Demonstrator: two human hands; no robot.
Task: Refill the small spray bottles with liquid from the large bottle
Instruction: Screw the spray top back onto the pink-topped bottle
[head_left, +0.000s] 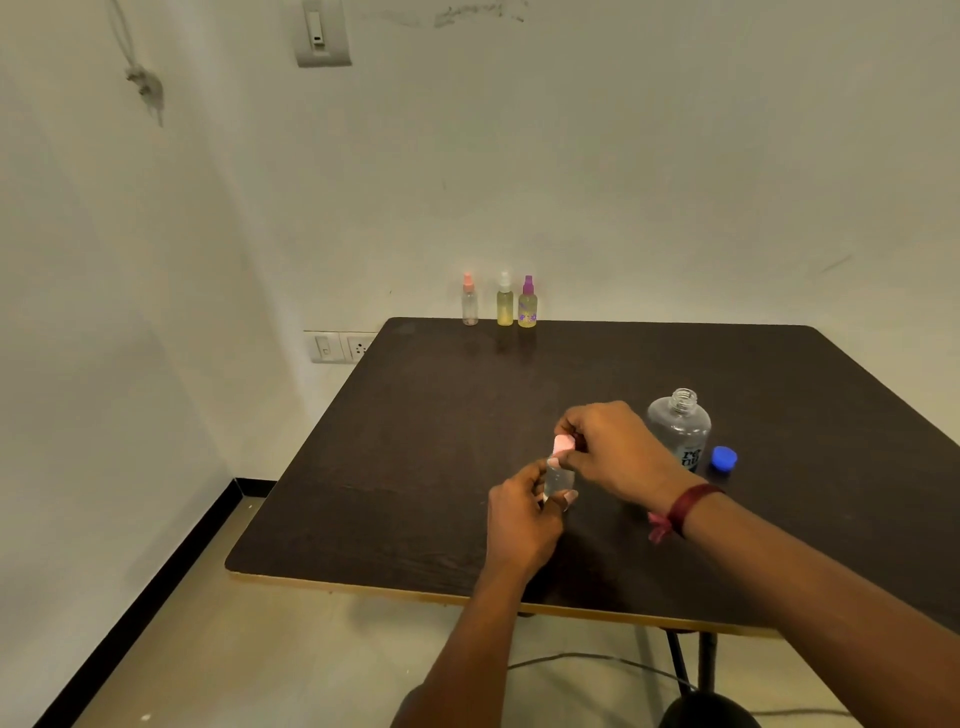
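Head view: left hand (519, 519) wraps clear body of small spray bottle (558, 478), held upright over dark table (415, 441), near front-centre. Right hand (608, 447) pinches pink spray cap (562, 445) on its top. Large bottle (679, 426) stands uncapped just right of hands; blue cap (724, 459) lies beside it. Three more spray bottles at far edge by wall: pink-topped (469, 301), white-topped (504, 300), purple-topped (527, 303). Red wristband (685, 506) on right wrist.

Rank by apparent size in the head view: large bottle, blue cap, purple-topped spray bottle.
1. large bottle.
2. purple-topped spray bottle, though farthest from the camera.
3. blue cap; nearer, yet looks smallest.
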